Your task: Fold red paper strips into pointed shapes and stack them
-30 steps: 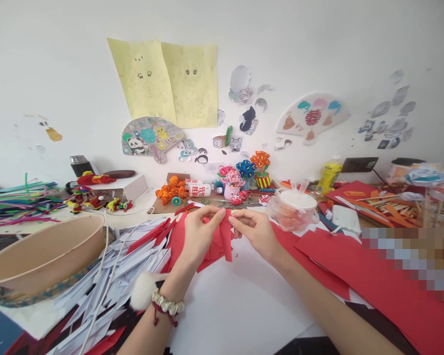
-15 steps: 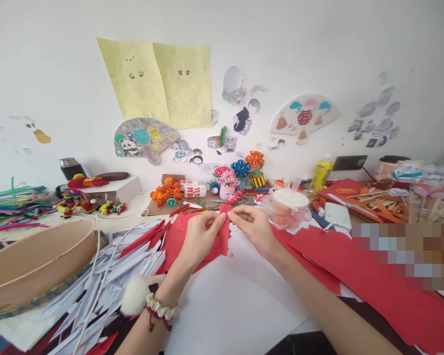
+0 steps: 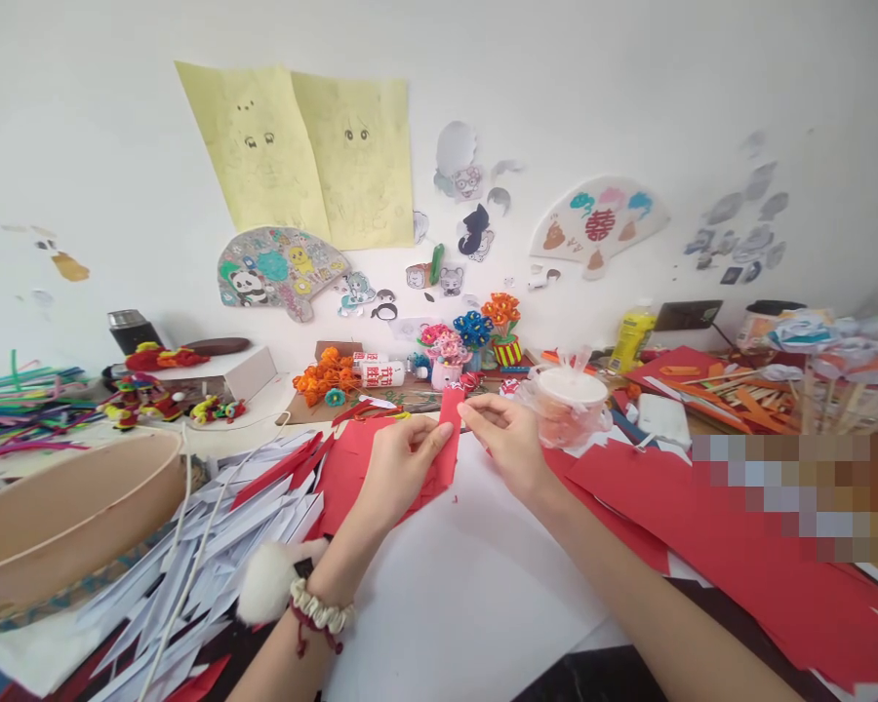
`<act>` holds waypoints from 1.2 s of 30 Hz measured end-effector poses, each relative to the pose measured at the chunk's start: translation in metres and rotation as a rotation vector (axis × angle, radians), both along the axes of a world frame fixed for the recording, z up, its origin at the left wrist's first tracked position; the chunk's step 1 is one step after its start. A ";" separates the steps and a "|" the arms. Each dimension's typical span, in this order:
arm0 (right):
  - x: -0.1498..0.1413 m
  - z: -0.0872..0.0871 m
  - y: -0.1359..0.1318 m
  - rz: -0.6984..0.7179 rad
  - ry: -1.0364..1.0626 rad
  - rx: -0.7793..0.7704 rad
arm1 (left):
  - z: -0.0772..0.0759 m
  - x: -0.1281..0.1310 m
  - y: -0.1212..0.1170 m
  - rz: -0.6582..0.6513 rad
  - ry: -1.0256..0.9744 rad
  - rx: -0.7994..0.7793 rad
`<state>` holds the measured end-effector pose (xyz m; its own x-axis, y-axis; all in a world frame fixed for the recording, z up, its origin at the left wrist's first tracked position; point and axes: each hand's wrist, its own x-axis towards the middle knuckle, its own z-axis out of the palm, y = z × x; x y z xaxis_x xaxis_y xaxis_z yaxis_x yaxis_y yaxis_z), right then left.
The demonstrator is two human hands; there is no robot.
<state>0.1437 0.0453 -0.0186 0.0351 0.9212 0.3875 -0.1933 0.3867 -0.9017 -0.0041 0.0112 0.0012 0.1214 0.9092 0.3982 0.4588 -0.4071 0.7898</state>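
A narrow strip of red paper (image 3: 450,456) stands tilted above the middle of the desk, leaning slightly right at its top. My left hand (image 3: 401,466) pinches it between thumb and fingers from the left side. At the strip's upper right edge, the thumb and fingertips of my right hand (image 3: 510,444) are closed together on the paper. Below both hands spreads a large white paper sheet (image 3: 468,595). Red paper pieces (image 3: 345,473) lie behind and beside my left hand, partly hidden by it.
Folded white paper strips (image 3: 212,546) and a white cable are heaped left, near a large tan basin (image 3: 80,497). Red sheets (image 3: 702,536) cover the right side. Behind stand a bagged plastic tub (image 3: 571,390), flower crafts (image 3: 472,336) and a yellow bottle (image 3: 634,336).
The red strip has tilted more to the right at its top and moved slightly up. My right hand has shifted a little up along its edge. The whole view has shifted slightly.
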 end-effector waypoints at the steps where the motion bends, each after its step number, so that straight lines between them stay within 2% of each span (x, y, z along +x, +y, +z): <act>1: 0.000 0.000 0.000 -0.014 0.014 -0.005 | 0.000 0.000 0.000 -0.022 0.019 -0.006; 6: 0.002 0.000 0.003 -0.025 0.036 -0.014 | 0.001 0.000 0.000 0.021 0.057 0.023; 11: 0.005 -0.001 0.008 -0.103 0.089 -0.018 | 0.000 0.001 -0.002 -0.134 0.011 -0.106; 15: 0.007 0.000 0.010 -0.107 0.097 -0.002 | -0.002 0.000 -0.001 -0.079 -0.029 -0.089; 19: 0.007 0.000 0.010 -0.105 0.108 -0.004 | -0.003 -0.004 0.002 -0.122 0.005 -0.111; 22: 0.004 -0.001 0.007 -0.040 0.069 -0.017 | -0.003 -0.004 0.004 -0.045 0.041 -0.010; 24: 0.001 -0.002 0.004 0.020 0.031 -0.020 | -0.002 -0.003 0.004 0.020 -0.015 0.044; 28: -0.003 -0.003 0.001 0.168 0.000 -0.049 | -0.001 -0.003 0.003 0.060 -0.104 0.041; 31: -0.002 -0.003 0.001 0.256 0.003 -0.109 | -0.002 -0.002 0.002 0.031 -0.148 0.011; 36: 0.001 -0.003 0.001 0.362 -0.008 -0.118 | -0.004 0.000 0.002 -0.113 -0.260 -0.132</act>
